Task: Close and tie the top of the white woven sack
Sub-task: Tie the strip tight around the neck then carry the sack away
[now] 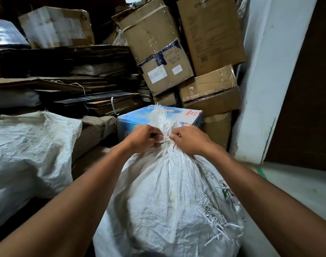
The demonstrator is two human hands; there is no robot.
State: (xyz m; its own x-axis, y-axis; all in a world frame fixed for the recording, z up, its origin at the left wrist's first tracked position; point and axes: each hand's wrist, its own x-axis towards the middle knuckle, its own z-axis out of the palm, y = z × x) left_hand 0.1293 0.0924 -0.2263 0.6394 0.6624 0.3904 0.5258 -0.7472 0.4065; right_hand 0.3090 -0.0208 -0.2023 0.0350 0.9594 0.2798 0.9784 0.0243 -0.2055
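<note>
Cardboard clutter fills the storeroom around my white woven sack, which stands full at 6 o'clock in my view. Its mouth is gathered into a tight neck with a frayed tuft sticking upward. My left hand is curled closed on the neck from 9 o'clock, and my right hand pinches it from 3 o'clock; both grip a thin tie at the cinch. Just behind the sack, at 12 o'clock, sits a blue printed box. A second white sack lies at 9 o'clock, brown cartons are piled beyond, and a pale wall runs at 2 o'clock.
</note>
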